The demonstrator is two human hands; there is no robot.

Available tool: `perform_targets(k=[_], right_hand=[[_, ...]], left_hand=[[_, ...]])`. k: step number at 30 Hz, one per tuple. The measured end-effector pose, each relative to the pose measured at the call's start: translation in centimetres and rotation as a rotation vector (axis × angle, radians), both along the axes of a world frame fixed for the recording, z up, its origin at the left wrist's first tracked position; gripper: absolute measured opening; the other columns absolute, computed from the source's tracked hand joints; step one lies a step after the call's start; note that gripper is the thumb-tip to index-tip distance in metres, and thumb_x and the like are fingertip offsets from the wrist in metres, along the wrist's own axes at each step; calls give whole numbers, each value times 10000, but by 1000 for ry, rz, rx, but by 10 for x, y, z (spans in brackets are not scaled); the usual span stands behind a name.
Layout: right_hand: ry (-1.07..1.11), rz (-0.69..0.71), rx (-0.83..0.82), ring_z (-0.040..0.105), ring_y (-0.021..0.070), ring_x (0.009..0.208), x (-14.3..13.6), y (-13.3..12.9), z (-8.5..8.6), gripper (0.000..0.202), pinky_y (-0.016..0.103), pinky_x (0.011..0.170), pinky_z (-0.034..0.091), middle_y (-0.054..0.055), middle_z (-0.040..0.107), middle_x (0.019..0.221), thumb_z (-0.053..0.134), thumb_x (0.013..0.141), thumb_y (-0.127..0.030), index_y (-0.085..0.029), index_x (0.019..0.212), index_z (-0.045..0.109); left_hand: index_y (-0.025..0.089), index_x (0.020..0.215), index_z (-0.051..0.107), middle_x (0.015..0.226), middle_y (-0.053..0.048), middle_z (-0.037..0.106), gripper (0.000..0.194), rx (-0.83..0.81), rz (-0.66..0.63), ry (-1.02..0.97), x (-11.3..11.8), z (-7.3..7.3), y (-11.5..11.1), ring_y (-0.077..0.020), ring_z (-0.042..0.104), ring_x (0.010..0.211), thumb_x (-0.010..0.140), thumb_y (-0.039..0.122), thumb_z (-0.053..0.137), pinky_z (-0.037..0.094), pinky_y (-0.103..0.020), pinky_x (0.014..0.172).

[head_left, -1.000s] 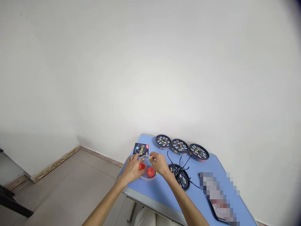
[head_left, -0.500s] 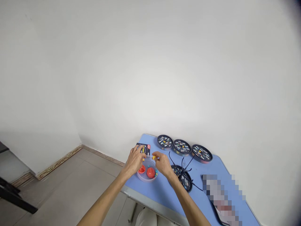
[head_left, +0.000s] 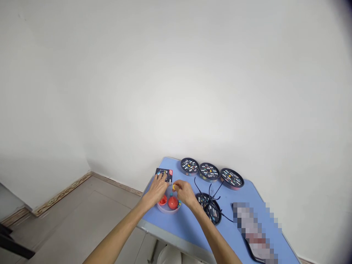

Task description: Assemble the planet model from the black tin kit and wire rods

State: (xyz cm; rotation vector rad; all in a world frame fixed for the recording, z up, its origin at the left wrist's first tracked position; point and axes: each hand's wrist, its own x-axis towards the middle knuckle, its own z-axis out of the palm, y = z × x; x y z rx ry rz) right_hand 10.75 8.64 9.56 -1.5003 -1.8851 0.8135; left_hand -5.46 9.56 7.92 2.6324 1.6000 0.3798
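Observation:
A clear round tub (head_left: 168,211) sits near the left edge of the blue table, holding a red ball (head_left: 173,202), a red cup-like piece (head_left: 163,200) and small teal and yellow bits. Over the tub's far right side, my right hand (head_left: 184,192) pinches a small yellow piece (head_left: 174,187). My left hand (head_left: 158,190) reaches over the tub's far left side with its fingers spread, near a black printed card (head_left: 168,176). Whether the left fingertips touch the card is unclear.
Three round black-lidded tins (head_left: 189,165) line the table's back. A fourth round black lid (head_left: 216,214) lies right of my right hand, with a black spidery wire frame (head_left: 211,200) over it. A pixelated dark-edged object (head_left: 253,234) is at the right.
The whole view has shifted slightly. My left hand's fingers have spread toward the card, and my right hand with the yellow piece has come closer to the left hand.

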Motion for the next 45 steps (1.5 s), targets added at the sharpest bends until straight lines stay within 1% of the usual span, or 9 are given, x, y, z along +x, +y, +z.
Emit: perform_targets(k=[8, 12, 16, 19, 24, 29, 36, 40, 45], right_hand=[[29, -2, 16, 610, 179, 663, 1, -2, 2, 205, 269, 650, 405, 24, 699, 665, 537, 803, -190, -198, 823, 741], [120, -36, 11, 596, 197, 725, 1, -1, 3, 176, 298, 697, 406, 45, 695, 719, 559, 756, -194, -194, 781, 734], [303, -48, -113, 538, 146, 533, -3, 1, 2, 207, 274, 551, 399, 28, 676, 683, 539, 716, -229, -175, 839, 697], [461, -23, -235, 415, 91, 384, -5, -1, 3, 283, 238, 423, 307, 18, 677, 671, 516, 710, -304, -164, 913, 656], [646, 16, -334, 421, 78, 388, -6, -4, 8, 308, 216, 400, 235, 27, 688, 676, 577, 642, -383, -167, 853, 638], [714, 9, -370, 417, 69, 390, -6, -4, 9, 281, 210, 398, 213, 11, 670, 633, 604, 604, -369, -166, 795, 641], [732, 9, -404, 422, 72, 407, -6, -4, 10, 298, 207, 399, 208, 7, 661, 627, 589, 571, -338, -165, 803, 661], [720, 3, -392, 419, 73, 401, -8, -2, 8, 307, 210, 396, 213, 6, 652, 622, 575, 565, -331, -161, 806, 658], [687, -32, -303, 425, 83, 409, -12, -4, 8, 246, 217, 396, 250, -3, 623, 609, 566, 598, -333, -171, 765, 643]], left_hand=[[187, 768, 717, 1184, -117, 602, 196, -27, -10, -371, -5, 3, -1, -285, 499, 1171, 794, 67, 565, 376, -423, 995], [198, 819, 715, 946, -71, 644, 199, -53, 37, -696, -8, 5, -7, -231, 591, 949, 865, 215, 521, 458, -366, 865], [170, 856, 697, 668, -16, 631, 268, -173, 83, -1033, -11, 5, -19, -177, 610, 660, 863, 367, 516, 503, -306, 662], [151, 905, 690, 665, -25, 666, 326, -267, 100, -1234, -11, 8, -29, -176, 636, 635, 819, 443, 572, 528, -314, 654], [141, 881, 690, 661, -42, 691, 362, -351, 119, -1408, -11, 11, -34, -187, 660, 640, 732, 470, 677, 539, -325, 643], [151, 826, 695, 684, -45, 702, 311, -376, 102, -1436, -10, 11, -32, -200, 675, 688, 677, 422, 725, 521, -298, 612], [161, 871, 689, 748, -61, 720, 309, -354, 79, -1339, -11, 7, -31, -205, 683, 706, 737, 438, 652, 533, -326, 666], [173, 917, 679, 839, -71, 731, 237, -289, 89, -1161, -9, 2, -29, -217, 689, 812, 806, 340, 553, 529, -318, 709], [220, 855, 703, 903, -49, 722, 204, -165, 97, -778, -6, 4, -28, -221, 624, 882, 811, 163, 512, 464, -335, 831]])
